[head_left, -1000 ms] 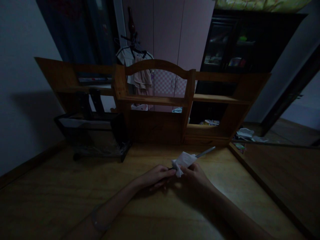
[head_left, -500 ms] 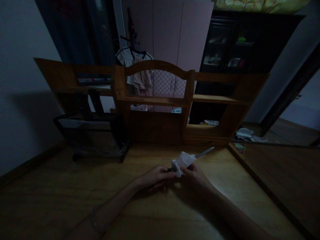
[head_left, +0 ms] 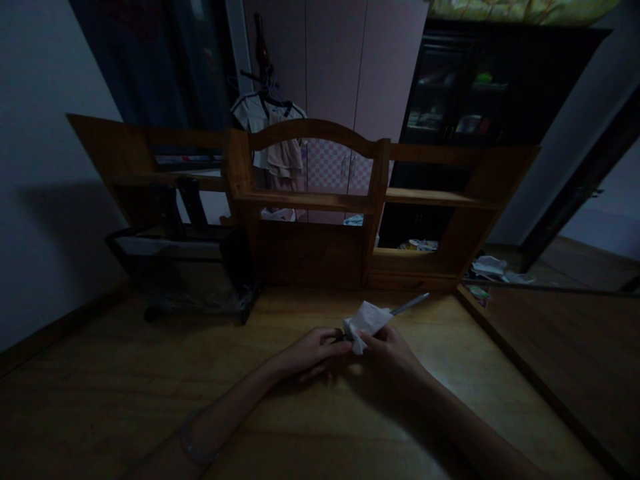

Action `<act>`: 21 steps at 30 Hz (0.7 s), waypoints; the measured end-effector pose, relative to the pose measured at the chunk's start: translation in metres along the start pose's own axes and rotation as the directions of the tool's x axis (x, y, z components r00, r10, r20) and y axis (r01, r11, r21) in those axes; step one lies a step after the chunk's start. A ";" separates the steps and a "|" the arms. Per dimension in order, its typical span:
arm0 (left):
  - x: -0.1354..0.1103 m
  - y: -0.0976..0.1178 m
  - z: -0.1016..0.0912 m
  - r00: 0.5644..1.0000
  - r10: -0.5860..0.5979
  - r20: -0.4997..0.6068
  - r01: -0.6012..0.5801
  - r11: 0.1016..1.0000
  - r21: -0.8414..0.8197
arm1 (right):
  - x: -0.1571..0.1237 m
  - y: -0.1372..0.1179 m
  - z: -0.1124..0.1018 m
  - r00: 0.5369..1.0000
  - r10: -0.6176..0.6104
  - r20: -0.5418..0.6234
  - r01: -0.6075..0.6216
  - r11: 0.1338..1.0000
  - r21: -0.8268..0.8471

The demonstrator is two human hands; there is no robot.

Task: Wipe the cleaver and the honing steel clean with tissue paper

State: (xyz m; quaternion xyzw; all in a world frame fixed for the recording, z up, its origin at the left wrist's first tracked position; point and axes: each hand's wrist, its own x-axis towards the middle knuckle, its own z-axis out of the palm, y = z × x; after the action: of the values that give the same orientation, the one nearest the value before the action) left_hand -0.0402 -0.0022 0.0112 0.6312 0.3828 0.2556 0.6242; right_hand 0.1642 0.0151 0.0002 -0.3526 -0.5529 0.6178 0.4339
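Over the wooden desk point(head_left: 150, 400), my left hand point(head_left: 310, 350) is closed on the dark handle end of a knife. Its thin metal blade point(head_left: 411, 303) points up and to the right. My right hand point(head_left: 393, 350) pinches a crumpled white tissue point(head_left: 365, 321) folded round the blade close to the handle. Both hands meet at the desk's middle, just above its top. A bracelet sits on my left wrist.
A wooden shelf unit point(head_left: 310, 200) stands along the back of the desk. A dark rack with black-handled items point(head_left: 180, 253) sits at the back left. Crumpled paper point(head_left: 493, 268) lies beyond the desk's right edge. A dark glass-fronted cabinet point(head_left: 465, 87) and hanging clothes point(head_left: 275, 140) stand behind.
Almost nothing differs; both hands stay on the knife and tissue, and the view shifts only slightly.
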 end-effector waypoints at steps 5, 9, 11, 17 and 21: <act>-0.001 0.003 -0.002 0.998 -0.049 -0.030 0.050 0.997 0.057 | -0.003 -0.005 0.002 0.999 -0.036 0.016 0.036 0.999 0.008; -0.002 0.004 -0.002 0.998 -0.064 -0.030 0.066 0.995 0.070 | -0.003 -0.004 0.003 0.999 -0.039 0.016 0.039 0.999 -0.007; -0.002 0.003 -0.002 0.997 -0.062 -0.035 0.065 0.995 0.075 | -0.002 -0.004 0.003 0.999 -0.032 0.030 0.032 0.999 -0.001; 0.001 -0.001 -0.001 0.997 -0.049 -0.061 0.054 0.995 0.085 | -0.004 -0.010 0.004 0.999 -0.037 0.038 0.038 0.999 -0.027; 0.001 -0.002 0.000 0.996 -0.036 -0.076 0.043 0.995 0.087 | -0.005 -0.013 0.006 0.999 -0.028 0.021 0.028 0.999 -0.046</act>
State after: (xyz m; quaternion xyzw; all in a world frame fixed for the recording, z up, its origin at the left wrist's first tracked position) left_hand -0.0405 -0.0015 0.0088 0.6407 0.4290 0.2491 0.5860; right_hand 0.1626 0.0081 0.0140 -0.3487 -0.5764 0.6020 0.4286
